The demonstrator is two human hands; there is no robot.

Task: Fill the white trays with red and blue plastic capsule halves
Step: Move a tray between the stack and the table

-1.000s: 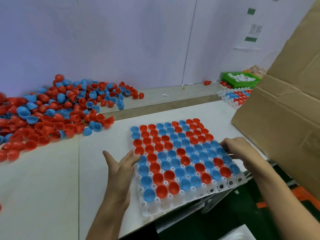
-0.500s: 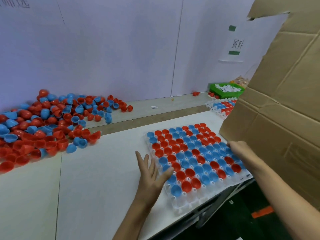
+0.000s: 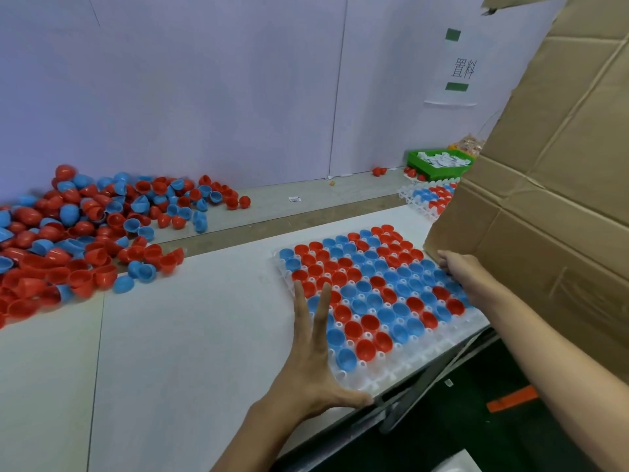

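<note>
The left hand [image 3: 315, 362] lies flat with fingers spread against the white tray [image 3: 381, 378]; the right hand [image 3: 461, 272] grips its right edge.

White moulded plastic tray [image 3: 401, 373]: cups hold red and blue capsule halves [image 3: 371, 287] in mixed, irregular blocks. Loose heap of capsule halves [image 3: 85, 233] at 9 o'clock: mostly red, some blue. Green plastic bin [image 3: 439, 168] at 1 o'clock. Brown corrugated cardboard box [image 3: 551, 199] at 3 o'clock.
</note>
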